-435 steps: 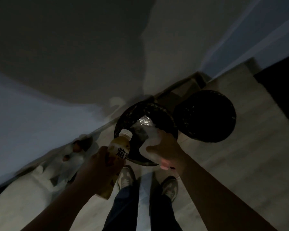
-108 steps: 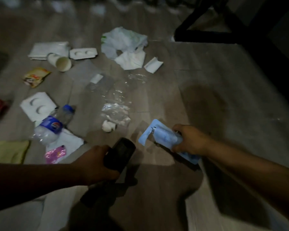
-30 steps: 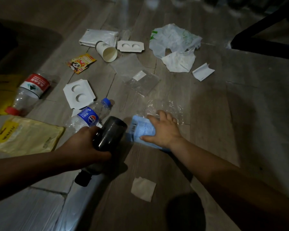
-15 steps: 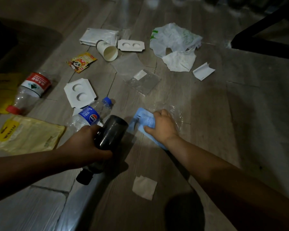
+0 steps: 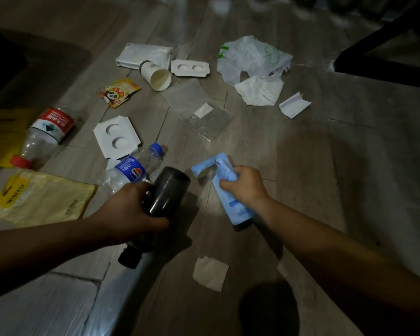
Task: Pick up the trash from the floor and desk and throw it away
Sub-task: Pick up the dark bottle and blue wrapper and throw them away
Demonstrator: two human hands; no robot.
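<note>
My left hand (image 5: 131, 209) grips a dark plastic bottle (image 5: 167, 192), cap end pointing down toward me. My right hand (image 5: 245, 185) holds a light blue wrapper (image 5: 224, 170) just above the wooden floor (image 5: 313, 166). Trash lies scattered ahead: a clear bottle with a blue label (image 5: 129, 169), a clear bottle with a red label (image 5: 46, 132), a paper cup (image 5: 157, 76) on its side, a white plastic bag (image 5: 252, 57), crumpled white paper (image 5: 260, 90) and a clear film bag (image 5: 207, 121).
Two white card trays (image 5: 117, 137) (image 5: 189, 68) lie among the litter, with a yellow mailer bag (image 5: 39, 197) at left, a snack packet (image 5: 118, 92), a folded white card (image 5: 294, 105) and a beige paper scrap (image 5: 210, 272) near me. Dark furniture legs (image 5: 383, 59) stand at upper right.
My right hand has closed round the blue wrapper together with the clear film that lay by it and lifted them off the floor. The left hand still holds the dark bottle, barely moved.
</note>
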